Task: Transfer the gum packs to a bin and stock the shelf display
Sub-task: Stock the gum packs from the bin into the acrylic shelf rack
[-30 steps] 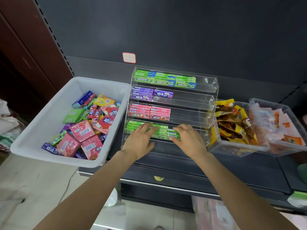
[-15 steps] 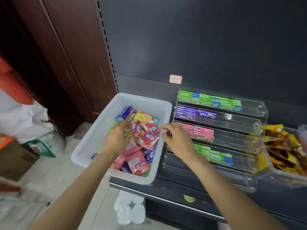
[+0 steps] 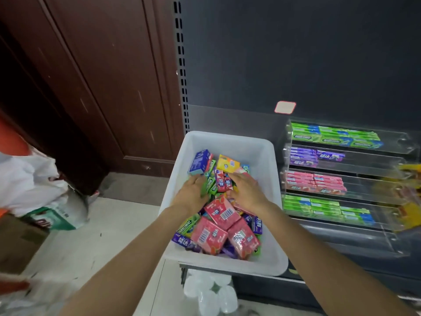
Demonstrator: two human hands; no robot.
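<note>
A white bin (image 3: 227,266) on the dark shelf holds a loose pile of gum packs: pink ones (image 3: 222,212) at the front, a blue box (image 3: 199,161) and a yellow one (image 3: 227,164) at the back. My left hand (image 3: 193,192) lies palm down on green packs at the pile's left. My right hand (image 3: 247,192) lies palm down on pink packs just to the right. Neither hand visibly grips a pack; their fingertips are partly hidden among the packs. To the right, the clear tiered display (image 3: 284,156) holds green (image 3: 335,135), purple (image 3: 314,156), pink (image 3: 315,183) and green (image 3: 325,208) rows.
A brown wooden door (image 3: 102,87) stands left of the shelf unit. White bags (image 3: 29,179) and a cardboard box (image 3: 18,242) sit on the floor at left. Plastic bottles (image 3: 209,293) are below the bin. Yellow snack packs (image 3: 410,215) blur at the right edge.
Both hands left the lower green row of the display and moved left into the bin, onto the pile. The view swung left with them.
</note>
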